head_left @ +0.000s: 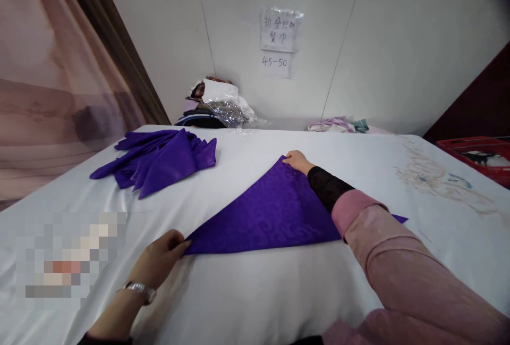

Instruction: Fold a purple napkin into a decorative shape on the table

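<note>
In the head view, the cloth (255, 212) is spread on the table (255, 297) as a triangle. Its left corner is pinched by the left hand (161, 259); its apex, pointed toward the wall (247, 26), by the right hand (298, 161). Its long axis is laid rightward from the left fingertips. A purple heap (167, 164) is seen beyond them.

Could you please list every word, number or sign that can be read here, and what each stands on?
"折叠… 餐巾", upper wall sheet; the characters after 叠 are too blurred to read surely.
"45-50", lower wall sheet.
Purple cloth: none visible, only a pattern.
Pixelated patch: anything there is unreadable.
</note>
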The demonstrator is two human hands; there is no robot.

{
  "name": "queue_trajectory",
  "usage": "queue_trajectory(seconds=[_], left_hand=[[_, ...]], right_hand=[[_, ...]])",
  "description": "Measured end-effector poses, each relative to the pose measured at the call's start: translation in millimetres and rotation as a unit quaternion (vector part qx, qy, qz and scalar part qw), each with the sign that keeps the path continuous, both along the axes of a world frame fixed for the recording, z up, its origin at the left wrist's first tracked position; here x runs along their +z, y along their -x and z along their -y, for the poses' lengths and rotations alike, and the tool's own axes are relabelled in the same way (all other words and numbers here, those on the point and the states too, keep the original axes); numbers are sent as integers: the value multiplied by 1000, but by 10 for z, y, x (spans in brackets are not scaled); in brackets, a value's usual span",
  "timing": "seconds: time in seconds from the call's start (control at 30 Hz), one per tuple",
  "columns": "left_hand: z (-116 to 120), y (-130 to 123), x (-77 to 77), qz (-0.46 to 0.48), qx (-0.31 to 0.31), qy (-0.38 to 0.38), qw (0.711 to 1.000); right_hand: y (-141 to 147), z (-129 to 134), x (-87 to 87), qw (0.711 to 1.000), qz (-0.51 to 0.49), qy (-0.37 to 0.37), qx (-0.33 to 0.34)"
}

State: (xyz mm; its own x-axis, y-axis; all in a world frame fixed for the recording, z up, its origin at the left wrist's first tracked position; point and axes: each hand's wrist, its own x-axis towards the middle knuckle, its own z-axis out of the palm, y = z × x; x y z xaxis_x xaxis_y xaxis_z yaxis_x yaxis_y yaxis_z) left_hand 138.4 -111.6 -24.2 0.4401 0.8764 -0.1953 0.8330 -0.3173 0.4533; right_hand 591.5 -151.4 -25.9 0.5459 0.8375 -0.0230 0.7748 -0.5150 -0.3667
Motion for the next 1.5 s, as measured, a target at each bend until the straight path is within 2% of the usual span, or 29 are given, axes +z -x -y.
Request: queue_trajectory(seconds=[0.1, 0.23, 0.63, 0.77, 1.0, 1.17, 1.27, 1.4, 1.5], left_hand=[[-186, -109, -36, 24, 24, -16, 999], [-280, -136, -112, 36, 41, -16, 998], [-181, -71, -213, 76, 108, -28, 991], [-180, -65, -241, 59, 108, -35, 992], [-141, -82, -122, -32, 115, -18, 993], [-93, -107, -22, -95, 123, -32, 987], [-60, -124, -4, -121, 120, -51, 984], [-27, -122, -33, -114, 99, -77, 985], [-30, -85, -88, -77, 101, -86, 988]], right_hand=[[-31, -62, -80, 1000, -3, -10, -16], [-30, -72, -212, 1000, -6, -13, -21], [-44, -71, -266, 1000, 10, -14, -7], [-33, -77, -284, 1000, 25, -13, -9], [76, -32, -347, 995, 78, -45, -34], [128, 61, -293, 992, 96, -75, -25], [269, 164, -255, 989, 103, -99, 41], [670, 336, -280, 962, 78, -119, 231], [984, 399, -315, 939, 38, -100, 326]])
